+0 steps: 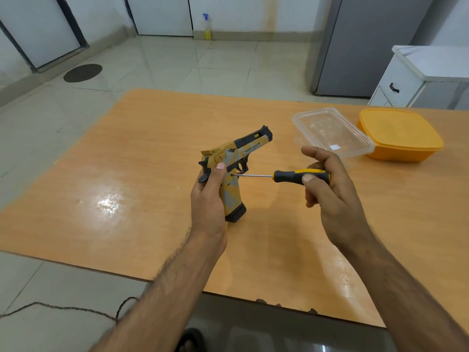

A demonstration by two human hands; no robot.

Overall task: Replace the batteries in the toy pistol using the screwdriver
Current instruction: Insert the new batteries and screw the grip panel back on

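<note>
Table (152, 199) of orange wood, glossy, on seemingly tiled floor (177, 64).

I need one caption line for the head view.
Left hand grips yellow-grey toy pistol; right hand holds black-yellow screwdriver against its grip.

Left forearm: bare, enters from 7 o'clock, runs up toward centre. Left hand (209, 196): back toward the viewer, fingers wrapped round the grip of the toy pistol (234, 158), thumb laid straight up its rear face, nail toward 12 o'clock.

Right forearm: bare, enters from 5 o'clock, angled toward 11 o'clock. Right hand (330, 189): at 3 o'clock of the left, apart from it; thumb and curled fingers pinch the screwdriver (299, 176) handle, index finger raised above it.
</note>
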